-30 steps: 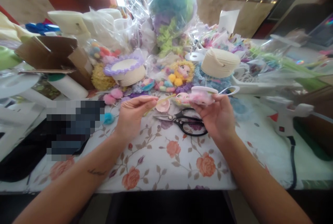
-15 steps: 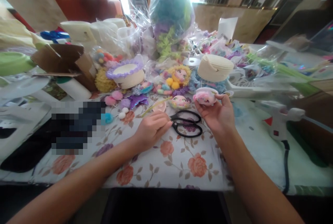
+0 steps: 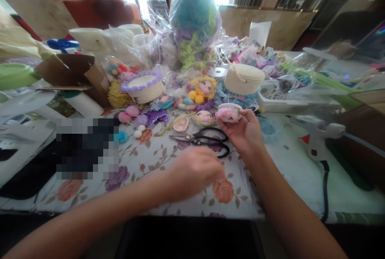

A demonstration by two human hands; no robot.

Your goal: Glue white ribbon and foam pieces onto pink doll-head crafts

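My right hand [image 3: 245,130] holds a small pink and white doll-head cup [image 3: 229,113] up above the floral tablecloth [image 3: 186,186], fingers wrapped round it. My left hand [image 3: 197,172] is smeared by motion over the cloth near the table's front edge, just below the black scissors [image 3: 207,140]; its fingers do not show clearly. A thin yellow-green stick [image 3: 176,122] lies on the table beside a small pink disc [image 3: 181,125] and another doll face [image 3: 203,118].
Clutter fills the back: a purple-trimmed basket [image 3: 144,86], a yellow-haired doll [image 3: 202,88], a round cream box [image 3: 243,78], cellophane-wrapped flowers [image 3: 194,14], pompoms [image 3: 129,112], a cardboard box [image 3: 72,70]. A white glue gun [image 3: 315,138] lies at right with its cable.
My left hand put the stick down, touched the scissors, then drew back toward the front edge. My right hand kept the cup, moving slightly left.
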